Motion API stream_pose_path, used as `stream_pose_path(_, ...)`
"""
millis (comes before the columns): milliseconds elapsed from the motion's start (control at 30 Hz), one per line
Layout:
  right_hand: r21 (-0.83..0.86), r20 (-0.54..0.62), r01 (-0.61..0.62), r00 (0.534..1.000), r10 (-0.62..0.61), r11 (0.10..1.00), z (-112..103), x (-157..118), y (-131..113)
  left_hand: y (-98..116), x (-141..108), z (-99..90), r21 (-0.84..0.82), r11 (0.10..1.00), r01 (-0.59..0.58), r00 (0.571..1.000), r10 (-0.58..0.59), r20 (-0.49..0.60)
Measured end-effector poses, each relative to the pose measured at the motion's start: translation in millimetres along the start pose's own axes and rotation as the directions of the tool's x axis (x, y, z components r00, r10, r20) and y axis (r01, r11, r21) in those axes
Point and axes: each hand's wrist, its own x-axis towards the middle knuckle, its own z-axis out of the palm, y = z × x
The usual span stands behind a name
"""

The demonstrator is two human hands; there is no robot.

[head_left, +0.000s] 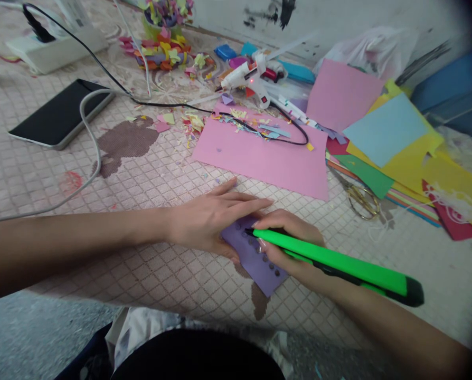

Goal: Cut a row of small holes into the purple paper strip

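A strip of purple paper point(255, 258) lies on the quilted cloth in front of me, with rows of small dark round spots on it. My left hand point(210, 219) rests over its upper left part, fingers stretched out and thumb at the paper's edge. My right hand point(289, 237) grips a bright green pen-like tool point(339, 258) with a black tip and black end. The tip is at the paper among the spots; I cannot tell whether it touches. Part of the paper is hidden under my hands.
Beyond my hands lies a pink sheet point(260, 155) with paper scraps and a black cable. A white glue gun point(247, 76) stands behind it. To the right are scissors point(358, 198) and coloured papers point(388, 126). A black tablet-like device point(59, 113) and power strip point(57, 47) are left.
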Motion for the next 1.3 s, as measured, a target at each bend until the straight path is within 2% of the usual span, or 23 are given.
stream_pose_path(267,0.031,-0.071,-0.04,0.997,0.043,0.999,-1.2,-4.8,-1.1,1.5,-0.6,0.6,-0.003,1.0,-0.009,1.0,0.009,-0.025)
stream_pose_path(833,0.04,-0.034,-0.093,0.995,0.094,0.995,0.9,-4.8,-1.1,2.7,-0.3,3.0,0.031,1.0,-0.002,0.999,0.003,-0.042)
stream_pose_path(1300,0.022,-0.008,0.0,1.0,0.0,1.0,1.3,-1.3,1.4,2.9,-0.7,1.6,0.026,1.0,-0.007,0.999,0.008,-0.035)
